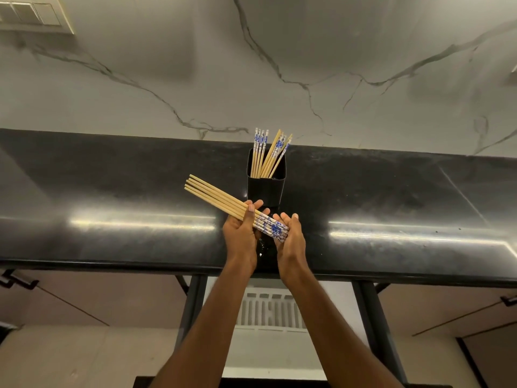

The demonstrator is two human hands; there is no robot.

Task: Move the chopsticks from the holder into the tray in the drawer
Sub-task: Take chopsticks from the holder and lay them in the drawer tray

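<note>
A bundle of chopsticks point(221, 201) is held in the air just in front of the black holder point(265, 189), above the dark, glossy tabletop point(112, 197). The left hand point(240, 233) wraps the bundle near its middle, fingers curled under and thumb across the top. The right hand point(291, 239) cups the blue-and-white patterned ends, its fingers curled round them as if squaring them up. The plain tips fan out to the left, lying side by side in a flat row. More chopsticks point(265, 152) stand in the holder, leaning in two loose groups with their patterned ends up. Below the tabletop edge, between the forearms, a white slotted tray point(268, 309) shows in the open drawer point(274, 348). The sticks look like light, stiff bamboo: no weight to speak of and no give, but thin, smooth and many, so they are likely to roll against each other and slip out singly if the hold loosens. The patterned ends appear coated and may be the slicker part. A grip around the middle with a second hand capping one end seems the sound way to keep them aligned. Lowering them flat and lengthwise into a tray slot should suit them better than dropping them, since loose sticks would probably scatter and bounce.
</note>
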